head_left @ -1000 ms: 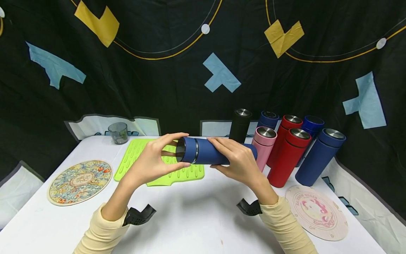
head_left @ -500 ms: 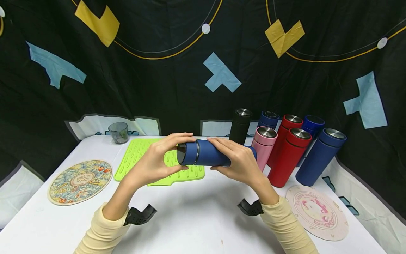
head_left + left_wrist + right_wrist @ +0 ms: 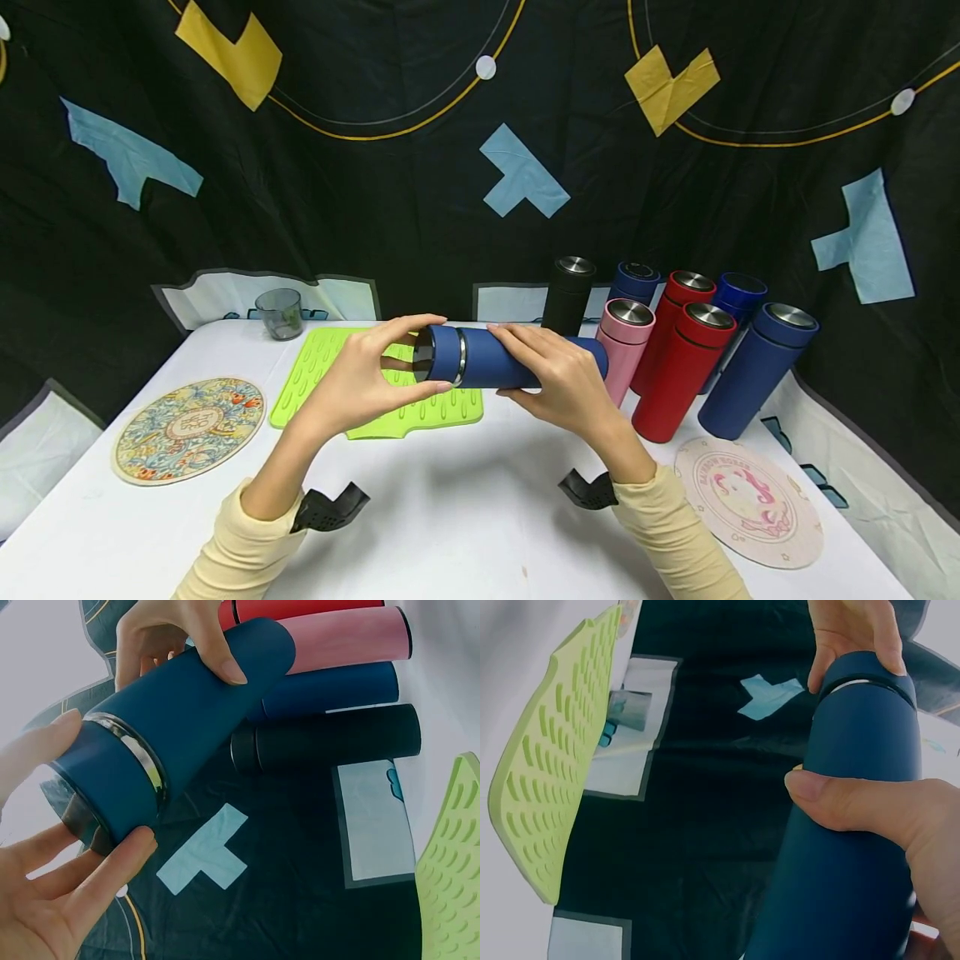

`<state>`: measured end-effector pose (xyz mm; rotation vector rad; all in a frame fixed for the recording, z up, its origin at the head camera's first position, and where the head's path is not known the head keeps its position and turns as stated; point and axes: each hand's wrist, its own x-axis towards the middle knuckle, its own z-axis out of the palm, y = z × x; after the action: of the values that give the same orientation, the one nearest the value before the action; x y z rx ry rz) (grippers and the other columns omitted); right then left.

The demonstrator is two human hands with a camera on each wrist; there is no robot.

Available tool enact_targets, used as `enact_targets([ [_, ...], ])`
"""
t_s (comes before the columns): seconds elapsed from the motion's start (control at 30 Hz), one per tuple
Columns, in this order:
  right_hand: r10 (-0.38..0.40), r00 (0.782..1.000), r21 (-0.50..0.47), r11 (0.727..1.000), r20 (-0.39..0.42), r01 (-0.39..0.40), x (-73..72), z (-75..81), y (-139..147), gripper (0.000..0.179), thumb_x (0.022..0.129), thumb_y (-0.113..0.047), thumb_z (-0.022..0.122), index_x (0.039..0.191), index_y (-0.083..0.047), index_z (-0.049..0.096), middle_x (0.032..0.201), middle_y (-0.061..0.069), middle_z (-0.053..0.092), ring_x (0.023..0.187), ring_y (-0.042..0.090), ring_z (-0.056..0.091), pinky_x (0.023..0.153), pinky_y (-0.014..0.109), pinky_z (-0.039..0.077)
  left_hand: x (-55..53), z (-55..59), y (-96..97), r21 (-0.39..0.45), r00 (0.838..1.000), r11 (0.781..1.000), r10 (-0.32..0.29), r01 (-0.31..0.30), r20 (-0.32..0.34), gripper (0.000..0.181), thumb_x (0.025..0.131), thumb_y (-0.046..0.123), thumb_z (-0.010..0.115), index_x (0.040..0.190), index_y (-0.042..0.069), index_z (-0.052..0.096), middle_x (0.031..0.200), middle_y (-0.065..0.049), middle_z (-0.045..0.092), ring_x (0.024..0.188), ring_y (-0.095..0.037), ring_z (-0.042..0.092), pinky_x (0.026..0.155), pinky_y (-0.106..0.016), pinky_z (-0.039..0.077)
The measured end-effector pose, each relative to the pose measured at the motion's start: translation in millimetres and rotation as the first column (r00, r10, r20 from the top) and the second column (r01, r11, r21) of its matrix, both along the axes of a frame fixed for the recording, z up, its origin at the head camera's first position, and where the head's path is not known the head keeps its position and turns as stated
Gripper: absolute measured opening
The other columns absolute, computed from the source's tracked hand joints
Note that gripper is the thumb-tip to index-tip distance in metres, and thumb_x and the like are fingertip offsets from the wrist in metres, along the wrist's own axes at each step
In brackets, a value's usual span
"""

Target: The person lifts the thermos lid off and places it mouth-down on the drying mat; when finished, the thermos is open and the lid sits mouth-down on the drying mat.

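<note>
1. The left hand (image 3: pixel 366 379) is half curled, thumb below and fingers above, gripping a blue bottle (image 3: pixel 498 362) near its glossy dark end (image 3: pixel 423 357)
2. The right hand (image 3: pixel 558 379) is bent round the body of the same bottle, fingers over the top and thumb underneath
3. The bottle is held sideways in the air; from the head it covers part of the right side of the green mat (image 3: pixel 318 358) and reaches past that mat's right edge
4. A silver ring (image 3: pixel 462 357) circles the bottle between the two hands, just beside the left fingers
5. Cream sleeves (image 3: pixel 232 550) and black straps (image 3: pixel 330 508) show at the wrists, nearer the person than the green mat
6. Right of the green mat stand a black bottle (image 3: pixel 567 300), a pink bottle (image 3: pixel 626 342), two red bottles (image 3: pixel 678 387), a tall blue bottle (image 3: pixel 750 379) and, further back, two more blue ones, partly hidden
7. A pale pink round mat (image 3: pixel 708 483) lies nearer the person, well to the right of the green mat
8. Left of the green mat are a flowered round mat (image 3: pixel 187 425) and, by its far left corner, a grey glass (image 3: pixel 281 315)
9. Under the green mat is a white table (image 3: pixel 450 517); beyond it hangs a black cloth (image 3: pixel 375 208)
</note>
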<state>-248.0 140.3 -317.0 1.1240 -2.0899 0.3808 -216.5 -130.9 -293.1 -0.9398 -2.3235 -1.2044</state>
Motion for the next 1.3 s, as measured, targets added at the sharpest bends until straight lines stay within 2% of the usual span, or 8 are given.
enact_targets([
  [0.23,-0.033,0.999,-0.035,0.999,-0.018,0.032,-2.2,-0.1,2.9,0.087,0.063,-0.026,0.092,0.139,-0.013,0.052,0.128,0.009,0.061,0.114,0.029,0.059,0.095,0.045,0.049,0.1,2.0,-3.1,0.005,0.994,0.995,0.102,-0.102,0.036,0.066,0.074,0.025,0.086,0.131,0.014,0.055,0.120,-0.009,0.062,0.097,-0.027,0.065,0.075,-0.035,0.058],
  [0.4,-0.046,0.999,-0.072,0.996,0.003,0.046,-2.1,0.6,7.4,0.088,0.062,-0.026,0.092,0.139,-0.013,0.052,0.126,0.010,0.062,0.113,0.028,0.060,0.091,0.046,0.051,-1.5,2.7,-5.2,0.000,0.992,0.993,0.119,-0.119,0.040,0.068,0.074,0.024,0.086,0.133,0.015,0.053,0.121,-0.011,0.060,0.099,-0.029,0.064,0.077,-0.038,0.058],
  [0.53,-0.031,0.998,-0.110,0.993,0.056,0.037,-1.2,0.9,8.1,0.088,0.063,-0.027,0.092,0.140,-0.013,0.051,0.126,0.010,0.062,0.112,0.027,0.061,0.090,0.045,0.053,-3.3,3.8,-9.2,-0.014,0.990,0.991,0.133,-0.132,0.037,0.070,0.073,0.024,0.086,0.133,0.013,0.052,0.124,-0.011,0.058,0.102,-0.028,0.062,0.078,-0.038,0.057],
  [0.7,0.020,0.988,-0.184,0.983,0.155,0.009,-2.6,-1.2,5.8,0.087,0.064,-0.026,0.091,0.140,-0.014,0.050,0.126,0.008,0.062,0.110,0.025,0.061,0.090,0.043,0.053,-9.4,3.4,-23.2,-0.038,0.986,0.986,0.161,-0.160,0.037,0.070,0.072,0.021,0.087,0.132,0.013,0.053,0.121,-0.011,0.060,0.101,-0.028,0.062,0.078,-0.038,0.057],
  [0.87,0.071,0.970,-0.238,0.971,0.234,-0.013,-9.2,-7.2,1.2,0.087,0.064,-0.025,0.092,0.140,-0.015,0.051,0.121,0.009,0.064,0.104,0.024,0.063,0.087,0.041,0.054,-22.5,-5.5,-38.3,-0.075,0.978,0.980,0.192,-0.186,0.078,0.068,0.074,0.023,0.086,0.132,0.016,0.053,0.116,-0.014,0.062,0.095,-0.032,0.067,0.079,-0.042,0.057],
  [1.07,0.143,0.953,-0.300,0.952,0.266,-0.059,-22.5,-16.9,-5.6,0.087,0.064,-0.022,0.092,0.139,-0.009,0.051,0.120,0.012,0.065,0.102,0.024,0.064,0.087,0.037,0.054,-43.7,-21.9,-57.6,-0.148,0.963,0.960,0.252,-0.237,0.092,0.068,0.075,0.028,0.085,0.133,0.014,0.051,0.116,-0.018,0.063,0.099,-0.037,0.064,0.076,-0.047,0.058],
  [1.2,0.175,0.943,-0.352,0.934,0.282,-0.068,-31.6,-21.7,-10.0,0.082,0.063,-0.019,0.092,0.135,-0.005,0.055,0.115,0.013,0.067,0.097,0.023,0.065,0.084,0.037,0.055,-58.3,-31.1,-73.4,-0.141,0.951,0.950,0.292,-0.278,0.098,0.071,0.074,0.029,0.085,0.132,0.009,0.049,0.120,-0.020,0.060,0.103,-0.040,0.062,0.080,-0.050,0.056],
  [1.3,0.173,0.938,-0.382,0.923,0.301,-0.047,-39.3,-24.6,-13.1,0.081,0.062,-0.018,0.092,0.133,-0.005,0.056,0.112,0.013,0.067,0.094,0.023,0.065,0.081,0.039,0.056,-67.6,-35.3,-85.5,-0.122,0.944,0.946,0.314,-0.302,0.104,0.071,0.074,0.027,0.085,0.131,0.006,0.048,0.122,-0.021,0.059,0.106,-0.040,0.061,0.084,-0.052,0.054],
])
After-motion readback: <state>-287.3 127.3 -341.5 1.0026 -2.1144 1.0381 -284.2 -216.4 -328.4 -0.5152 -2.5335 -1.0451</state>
